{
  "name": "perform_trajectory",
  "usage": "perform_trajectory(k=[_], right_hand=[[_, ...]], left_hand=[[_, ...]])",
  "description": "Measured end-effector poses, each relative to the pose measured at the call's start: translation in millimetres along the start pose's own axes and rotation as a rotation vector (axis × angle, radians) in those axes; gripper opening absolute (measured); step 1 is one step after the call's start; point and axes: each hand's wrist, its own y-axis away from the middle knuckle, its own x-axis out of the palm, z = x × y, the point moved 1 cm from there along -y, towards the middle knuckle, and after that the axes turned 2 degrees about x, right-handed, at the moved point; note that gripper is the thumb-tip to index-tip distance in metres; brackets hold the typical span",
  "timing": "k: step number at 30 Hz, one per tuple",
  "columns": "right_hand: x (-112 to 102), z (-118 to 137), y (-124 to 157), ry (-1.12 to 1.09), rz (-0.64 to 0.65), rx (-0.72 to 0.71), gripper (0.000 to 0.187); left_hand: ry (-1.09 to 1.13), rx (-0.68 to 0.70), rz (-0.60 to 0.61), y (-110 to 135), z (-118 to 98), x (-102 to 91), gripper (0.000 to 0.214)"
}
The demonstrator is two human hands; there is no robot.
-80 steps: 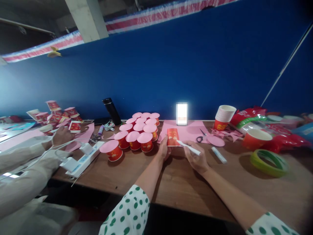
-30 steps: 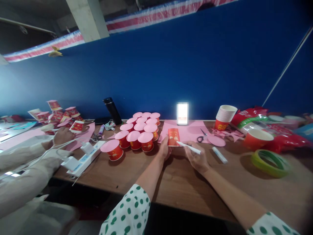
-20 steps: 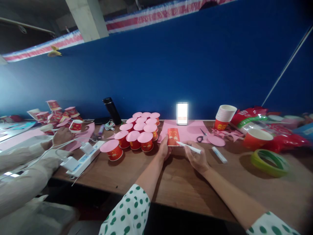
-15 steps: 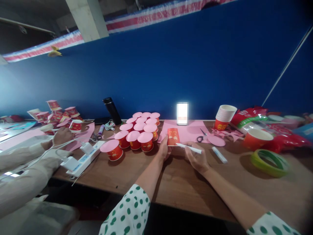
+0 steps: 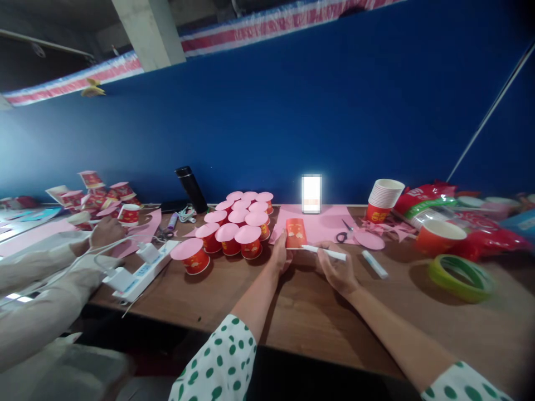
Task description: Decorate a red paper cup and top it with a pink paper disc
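My left hand (image 5: 282,255) grips a red paper cup (image 5: 295,233) with gold print, held over the front edge of a pink paper sheet (image 5: 284,214). In my right hand (image 5: 337,271) is a slim white pen (image 5: 330,253), pointing left. Its tip meets the lower right edge of the cup, near the rim. To the left, several red cups capped with pink paper discs (image 5: 228,232) stand close together. Scissors (image 5: 343,236) and a loose pink disc (image 5: 369,240) lie beyond my right hand. A white stick or cap-like tube (image 5: 375,264) rests beside it.
At right are a stack of paper cups (image 5: 382,200), a single cup (image 5: 438,238), a green tape roll (image 5: 460,278) and red plastic packaging (image 5: 430,197). A power strip (image 5: 144,273) and black bottle (image 5: 191,189) are left, near another person's hand (image 5: 106,232). A bright phone-like screen (image 5: 311,194) stands behind.
Almost nothing differs. The pen has shifted very slightly to the right along the cup's edge, while the cup and my left hand stay in place.
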Motion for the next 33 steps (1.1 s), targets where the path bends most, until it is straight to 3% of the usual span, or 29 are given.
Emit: perform_trajectory(k=[8, 15, 33], right_hand=[[2.0, -2.9, 1.1, -0.047, 0.031, 0.047, 0.021], [0.8, -3.5, -2.9, -0.115, -0.099, 0.097, 0.023], [3.4, -13.5, -0.1, -0.076, -0.027, 0.08, 0.024]], left_hand=[[0.006, -0.006, -0.036, 2.0, -1.5, 2.3, 0.033], [0.032, -0.015, -0.045, 3.6, -3.4, 5.4, 0.034], [0.006, -0.018, -0.05, 1.6, -1.2, 2.6, 0.035]])
